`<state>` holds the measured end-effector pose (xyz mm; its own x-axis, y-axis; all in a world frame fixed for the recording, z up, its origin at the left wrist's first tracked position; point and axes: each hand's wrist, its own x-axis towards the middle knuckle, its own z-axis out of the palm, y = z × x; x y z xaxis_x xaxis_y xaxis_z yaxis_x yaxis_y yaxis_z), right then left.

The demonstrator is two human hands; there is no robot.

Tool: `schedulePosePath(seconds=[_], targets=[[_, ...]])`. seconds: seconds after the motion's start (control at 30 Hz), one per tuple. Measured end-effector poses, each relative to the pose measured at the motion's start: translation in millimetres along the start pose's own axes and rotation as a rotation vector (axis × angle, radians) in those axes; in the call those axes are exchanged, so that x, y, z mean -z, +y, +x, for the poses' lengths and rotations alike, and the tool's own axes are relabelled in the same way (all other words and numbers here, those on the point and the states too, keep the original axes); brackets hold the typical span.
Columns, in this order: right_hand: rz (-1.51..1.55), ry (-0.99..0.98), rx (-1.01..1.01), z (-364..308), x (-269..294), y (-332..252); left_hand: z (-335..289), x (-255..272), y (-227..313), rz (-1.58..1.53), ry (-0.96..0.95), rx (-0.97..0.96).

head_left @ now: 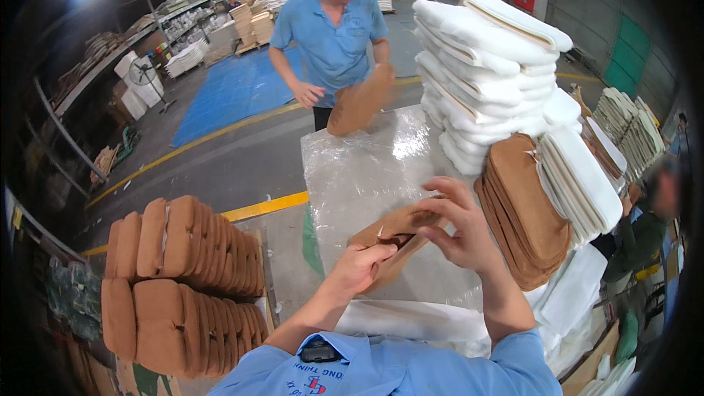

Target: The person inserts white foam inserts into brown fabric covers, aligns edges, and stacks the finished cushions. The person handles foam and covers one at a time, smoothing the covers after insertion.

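Blue shirt (447,367): closest of all, at the near side of the counter (356,176), with a small black device (320,352) at its collar.
Left hand (358,268): above the counter's near half, its grip closed on the near-left end of a brown cloth piece (385,229).
Right hand (466,227): also above the counter's near half, at the cloth's other end, fingers curved and partly spread; whether this grip pinches the fabric cannot be told.
Brown cloth piece: between the two hands over the counter, tilted, a dark gap showing between its layers.
White sheet (414,319): along the counter's near edge.
Brown stack (521,213): at the counter's right side, flat pieces with rounded corners, piled slantwise.
White pads (484,77): a tall, thick pile at the counter's far right.
Co-worker (330,29): beyond the counter's far edge, in a green cap, behind a second brown piece (361,103) that is slightly blurred.
Brown cushions (187,293): left of the counter, two packed rows.
Blue sheet (235,92): on the floor, beyond the counter to the left.
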<state>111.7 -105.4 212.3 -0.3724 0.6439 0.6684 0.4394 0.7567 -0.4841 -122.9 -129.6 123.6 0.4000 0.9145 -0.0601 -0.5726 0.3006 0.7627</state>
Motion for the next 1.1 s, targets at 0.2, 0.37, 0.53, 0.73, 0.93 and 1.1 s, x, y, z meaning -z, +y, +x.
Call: schedulePosePath(seconds=[0.2,0.37,0.53,0.73,0.93,1.1], targets=[[0.0,-0.029,0.465,69,-16,-6,17,-4,10,0.039,0.126,-0.041],[-0.445,-0.439,0.652,194,-21,-97,25,25,-2,0.284,-0.019,-0.126],[-0.472,-0.38,0.661,210,-12,-108,35,9,-15,0.196,0.038,-0.027],[-0.403,-0.319,0.644,234,-19,-129,22,4,-10,0.14,0.055,0.006],[-0.23,-0.202,0.468,268,-16,-149,13,2,-5,0.074,0.102,-0.008],[-0.096,-0.325,0.191,264,-24,-131,-1,-7,5,0.001,0.253,0.035]])
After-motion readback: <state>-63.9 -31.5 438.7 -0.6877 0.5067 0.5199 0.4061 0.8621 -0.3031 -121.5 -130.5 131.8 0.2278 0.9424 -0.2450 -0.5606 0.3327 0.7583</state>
